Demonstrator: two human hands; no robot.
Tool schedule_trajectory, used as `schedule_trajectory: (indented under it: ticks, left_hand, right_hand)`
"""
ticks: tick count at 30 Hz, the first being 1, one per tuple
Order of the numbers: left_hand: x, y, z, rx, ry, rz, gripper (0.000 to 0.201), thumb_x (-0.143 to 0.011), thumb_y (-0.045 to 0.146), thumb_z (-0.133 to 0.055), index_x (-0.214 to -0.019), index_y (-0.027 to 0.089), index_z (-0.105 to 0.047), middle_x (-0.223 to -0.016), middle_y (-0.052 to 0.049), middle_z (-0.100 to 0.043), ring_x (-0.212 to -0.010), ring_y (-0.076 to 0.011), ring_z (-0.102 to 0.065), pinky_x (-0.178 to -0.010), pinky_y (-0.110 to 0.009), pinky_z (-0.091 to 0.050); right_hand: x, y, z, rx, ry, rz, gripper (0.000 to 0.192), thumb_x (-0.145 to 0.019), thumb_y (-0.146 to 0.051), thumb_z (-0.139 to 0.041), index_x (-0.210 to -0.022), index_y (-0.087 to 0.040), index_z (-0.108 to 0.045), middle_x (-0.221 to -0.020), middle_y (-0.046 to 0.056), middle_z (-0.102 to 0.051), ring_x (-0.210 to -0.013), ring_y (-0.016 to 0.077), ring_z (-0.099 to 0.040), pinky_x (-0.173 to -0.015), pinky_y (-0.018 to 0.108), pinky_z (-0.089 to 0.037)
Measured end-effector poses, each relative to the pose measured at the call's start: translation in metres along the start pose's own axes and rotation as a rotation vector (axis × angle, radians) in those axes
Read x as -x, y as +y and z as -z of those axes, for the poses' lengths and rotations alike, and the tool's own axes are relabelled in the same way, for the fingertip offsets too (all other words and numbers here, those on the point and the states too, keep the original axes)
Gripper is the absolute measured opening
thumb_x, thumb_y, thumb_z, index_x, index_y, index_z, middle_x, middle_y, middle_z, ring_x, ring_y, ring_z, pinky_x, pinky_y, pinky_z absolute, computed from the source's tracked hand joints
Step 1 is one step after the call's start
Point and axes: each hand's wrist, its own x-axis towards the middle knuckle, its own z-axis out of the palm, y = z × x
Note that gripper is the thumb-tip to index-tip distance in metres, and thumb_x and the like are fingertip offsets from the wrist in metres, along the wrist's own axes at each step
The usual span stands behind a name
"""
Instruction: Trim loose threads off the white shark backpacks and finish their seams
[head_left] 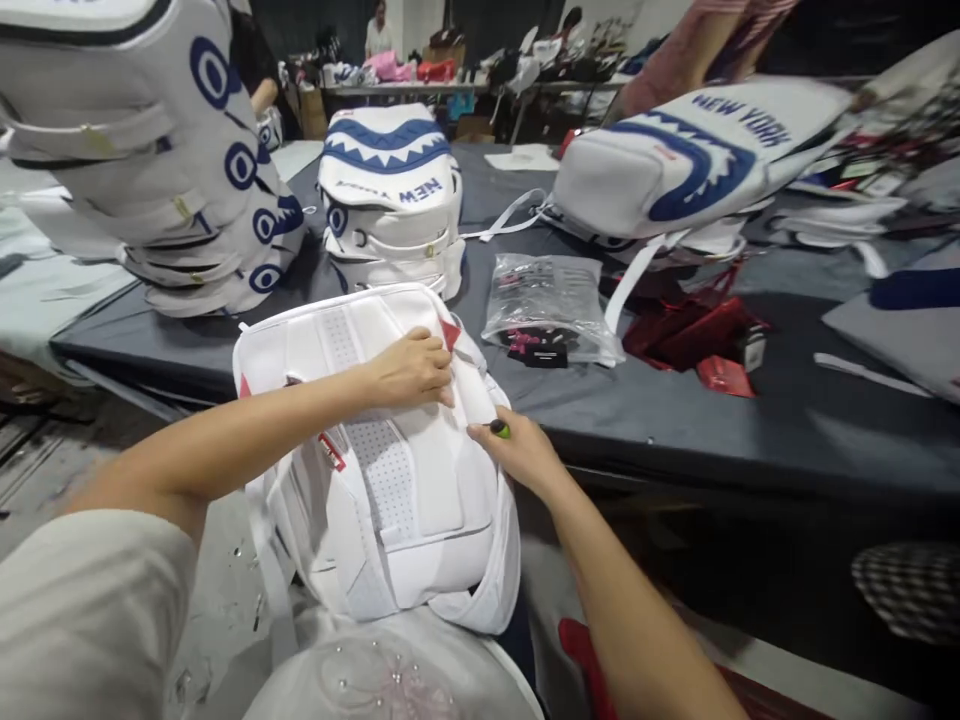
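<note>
A white backpack (382, 450) rests on my lap, back panel up, its top edge leaning toward the dark grey table (750, 420) at 12 o'clock. My left hand (411, 370) lies palm-down on the upper part of the panel, fingers bent and held close together, pressing the fabric flat near a small red tab (450, 333). My right hand (520, 452) sits at the bag's 3 o'clock edge, touching the side seam. Its fingers are curled shut around a small green-tipped tool (498, 429), of which only the tip shows between thumb and forefinger; I cannot tell what kind of tool it is. A white strap (270, 560) hangs loose from the bag at 7 o'clock.

On the table beyond, at 1 o'clock from my hands, a clear plastic bag (551, 300) holds small dark and pink items. Just beside it, at 2 o'clock, lies a heap of red foil wrapping (690, 330). At 12 o'clock stands a white and blue backpack (391, 195), lettered NEW, upside down to me. At 10 o'clock a stack of white bags with blue eye prints (202, 170) rises high. At 2 o'clock, farther back, another backpack marked NEW YORK (690, 155) lies on its side. A person (379, 35) stands at a far table.
</note>
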Motion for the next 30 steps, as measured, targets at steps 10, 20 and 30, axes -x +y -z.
schedule_trajectory:
  ticks: [10,20,30]
  left_hand:
    - [0.02,-0.08,0.056,-0.229,-0.052,0.156,0.048,-0.091,0.065,-0.049,-0.08,0.022,-0.066,-0.111,-0.006,-0.062,-0.121,-0.0286,-0.049,-0.117,-0.052,-0.023]
    - [0.022,0.028,-0.01,-0.025,0.166,0.207,0.034,-0.083,0.049,-0.07,-0.099,0.019,-0.063,-0.109,-0.006,-0.065,-0.117,-0.0294,-0.051,-0.122,-0.064,-0.023]
    - [0.048,0.036,-0.037,0.066,0.592,0.1,0.017,-0.09,0.037,-0.065,-0.086,0.022,-0.058,-0.099,0.002,-0.069,-0.125,-0.0204,-0.052,-0.13,-0.05,-0.002]
  right_hand:
    - [-0.007,0.006,0.002,0.067,-0.023,-0.024,0.026,-0.092,-0.042,-0.058,-0.101,-0.019,-0.066,-0.075,0.003,-0.064,-0.075,0.0208,-0.06,-0.06,0.025,-0.032]
    - [0.051,-0.019,0.038,-0.888,0.678,0.232,0.045,-0.089,-0.062,-0.057,-0.105,-0.021,-0.068,-0.09,0.005,-0.074,-0.069,0.0189,-0.068,-0.064,0.033,-0.052]
    - [0.021,-0.011,0.012,-1.013,0.215,0.257,0.074,-0.078,-0.079,-0.06,-0.123,-0.021,-0.069,-0.084,0.006,-0.077,-0.061,0.0193,-0.069,-0.057,0.033,-0.057]
